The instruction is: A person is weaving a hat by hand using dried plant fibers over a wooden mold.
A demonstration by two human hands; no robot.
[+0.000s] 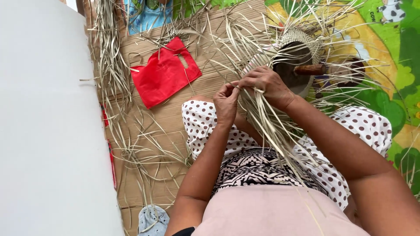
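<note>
A pink shirt (280, 214) and polka-dot trousers (205, 124) fill the foreground over brown cardboard (175, 109) spread on a bright picture mat (393, 48). A half-woven pale straw basket (302, 43) lies beyond the knees, its loose strands trailing lapward. Just before it, the left hand (226, 104) and right hand (265, 85) pinch strands. A red bag (164, 72) lies left of the basket.

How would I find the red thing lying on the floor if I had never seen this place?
Start at the brown cardboard sheet spread on the floor, left of the person's knees in white cloth with brown dots. Near its top lies a flat red fabric bag with a cut-out handle hole. All around it are pale dry straw strips; the bag is the only bright red, smooth, square-cornered piece there.
</note>
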